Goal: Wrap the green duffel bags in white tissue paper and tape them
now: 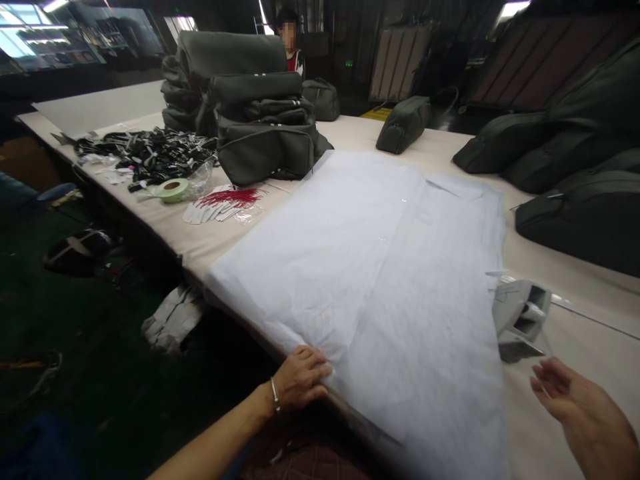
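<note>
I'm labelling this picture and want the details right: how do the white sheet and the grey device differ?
Size: the sheet covers a broad area, while the device is compact.
Look: the sheet is white, thin and creased; the device is grey and boxy, with dark openings.
Hands: the left hand rests on the sheet; the right hand is nearer the device.
Both lie on the table.

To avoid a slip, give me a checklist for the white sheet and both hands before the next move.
1. Left hand on the white sheet, at its near edge: ok.
2. White sheet smooth: not ok; it is wrinkled.
3. Right hand off the white sheet: ok; it is to the right.
4. Grey-white device not touching the white sheet: cannot tell; they meet in view.
5. Red-stringed tags off the white sheet: ok; left of it.
</note>
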The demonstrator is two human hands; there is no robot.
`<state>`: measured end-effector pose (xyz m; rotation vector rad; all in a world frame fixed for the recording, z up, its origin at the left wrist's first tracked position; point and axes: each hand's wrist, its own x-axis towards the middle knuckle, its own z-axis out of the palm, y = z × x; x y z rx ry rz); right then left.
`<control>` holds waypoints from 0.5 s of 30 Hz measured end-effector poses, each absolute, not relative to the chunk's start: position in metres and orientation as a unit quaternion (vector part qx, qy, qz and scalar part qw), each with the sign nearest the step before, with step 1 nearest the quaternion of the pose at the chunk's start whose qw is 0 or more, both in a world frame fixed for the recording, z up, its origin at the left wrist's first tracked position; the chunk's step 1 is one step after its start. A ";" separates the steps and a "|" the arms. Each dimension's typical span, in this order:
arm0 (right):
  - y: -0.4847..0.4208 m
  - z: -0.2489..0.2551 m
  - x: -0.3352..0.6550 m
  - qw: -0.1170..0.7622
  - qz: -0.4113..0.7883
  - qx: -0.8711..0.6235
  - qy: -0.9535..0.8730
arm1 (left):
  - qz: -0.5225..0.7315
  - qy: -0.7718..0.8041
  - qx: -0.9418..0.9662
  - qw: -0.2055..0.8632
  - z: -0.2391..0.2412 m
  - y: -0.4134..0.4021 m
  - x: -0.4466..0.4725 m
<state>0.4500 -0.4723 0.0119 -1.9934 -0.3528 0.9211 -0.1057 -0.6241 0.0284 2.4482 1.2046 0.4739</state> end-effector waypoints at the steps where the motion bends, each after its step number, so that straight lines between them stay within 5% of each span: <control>1: -0.472 0.009 0.446 0.443 0.395 -0.798 -0.110 | 0.159 0.422 0.874 0.179 0.029 -0.625 -0.106; 15: -0.462 0.000 0.415 0.427 0.450 -0.783 -0.049 | 0.126 0.453 0.871 0.142 0.008 -0.643 -0.099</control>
